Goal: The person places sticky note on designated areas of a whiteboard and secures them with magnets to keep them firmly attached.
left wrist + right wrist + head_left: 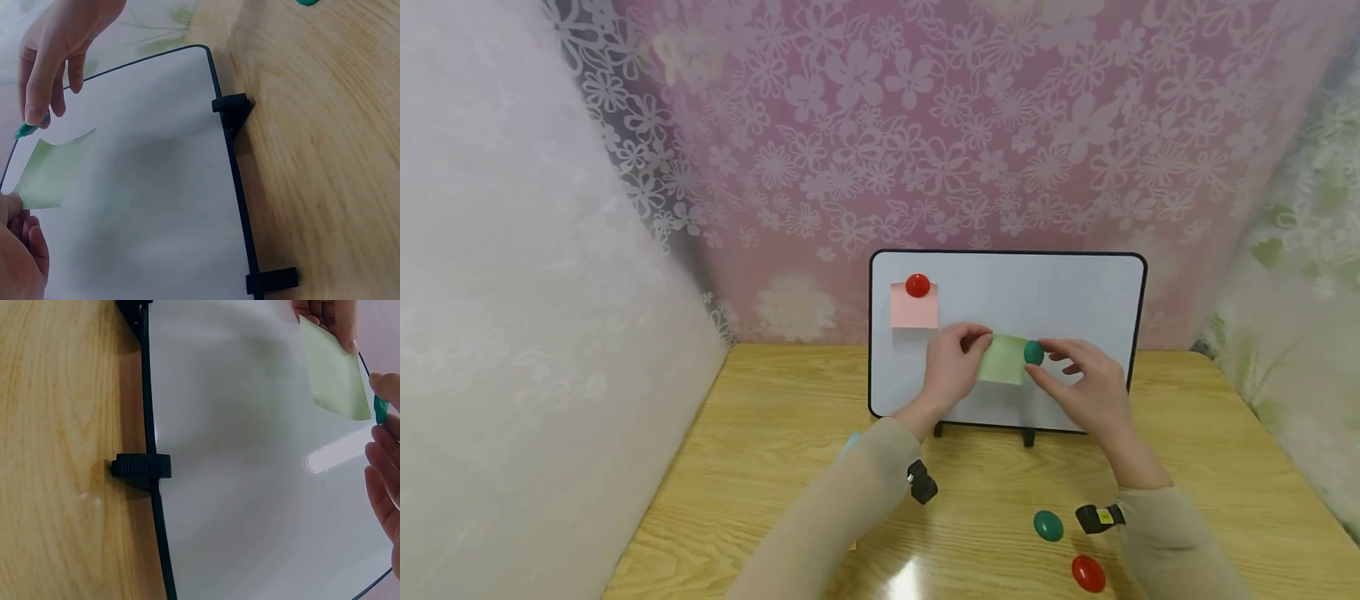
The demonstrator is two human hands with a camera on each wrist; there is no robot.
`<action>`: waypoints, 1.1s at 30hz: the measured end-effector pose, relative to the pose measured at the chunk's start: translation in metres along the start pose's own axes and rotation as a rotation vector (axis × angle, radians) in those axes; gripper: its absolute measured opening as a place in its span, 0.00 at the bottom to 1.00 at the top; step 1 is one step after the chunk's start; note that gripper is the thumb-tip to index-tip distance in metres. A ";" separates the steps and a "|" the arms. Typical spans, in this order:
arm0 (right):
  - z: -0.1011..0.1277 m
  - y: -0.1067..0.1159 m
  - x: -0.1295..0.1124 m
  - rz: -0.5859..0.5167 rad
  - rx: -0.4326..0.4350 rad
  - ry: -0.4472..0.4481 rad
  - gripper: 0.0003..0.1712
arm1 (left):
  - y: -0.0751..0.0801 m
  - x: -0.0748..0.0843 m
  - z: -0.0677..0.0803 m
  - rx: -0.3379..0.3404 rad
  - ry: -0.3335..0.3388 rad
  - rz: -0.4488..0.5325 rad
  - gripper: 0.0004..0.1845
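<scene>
In the head view my left hand pinches the left edge of a green sticky note in front of the whiteboard. My right hand holds a round green magnet between thumb and fingers, beside the note's upper right corner. The left wrist view shows the note standing off the board, its far edge curling. From the right wrist view, the magnet sits between the right fingertips, close to the note but apart from it.
A red magnet holds a pink note at the board's upper left. Another green magnet and a red magnet lie on the wooden table near the right sleeve. Black feet support the board. Something blue shows behind the left sleeve.
</scene>
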State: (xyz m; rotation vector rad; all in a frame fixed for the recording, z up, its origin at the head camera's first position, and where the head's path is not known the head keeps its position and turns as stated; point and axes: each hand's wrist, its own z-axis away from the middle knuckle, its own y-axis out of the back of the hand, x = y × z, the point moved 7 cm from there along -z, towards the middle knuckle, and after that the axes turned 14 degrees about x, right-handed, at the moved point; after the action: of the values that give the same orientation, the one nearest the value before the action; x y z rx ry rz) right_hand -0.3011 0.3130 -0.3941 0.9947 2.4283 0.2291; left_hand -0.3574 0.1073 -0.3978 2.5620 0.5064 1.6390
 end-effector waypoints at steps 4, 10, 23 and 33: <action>-0.007 -0.003 -0.002 0.015 0.002 0.012 0.28 | 0.000 0.000 -0.009 0.022 0.013 0.009 0.06; -0.015 -0.008 -0.004 0.055 0.020 0.029 0.29 | -0.002 0.002 -0.019 0.025 -0.061 -0.056 0.07; -0.015 -0.023 -0.003 0.115 0.045 0.096 0.30 | -0.003 0.004 -0.027 0.016 -0.108 -0.069 0.07; -0.024 -0.024 -0.007 0.145 0.097 0.127 0.30 | -0.004 0.006 -0.037 0.056 -0.051 -0.037 0.08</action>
State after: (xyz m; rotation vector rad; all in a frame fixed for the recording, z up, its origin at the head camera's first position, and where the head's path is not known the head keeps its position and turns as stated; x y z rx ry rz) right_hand -0.3234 0.2920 -0.3789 1.2362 2.5028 0.2326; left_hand -0.3894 0.1087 -0.3770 2.6093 0.6008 1.5653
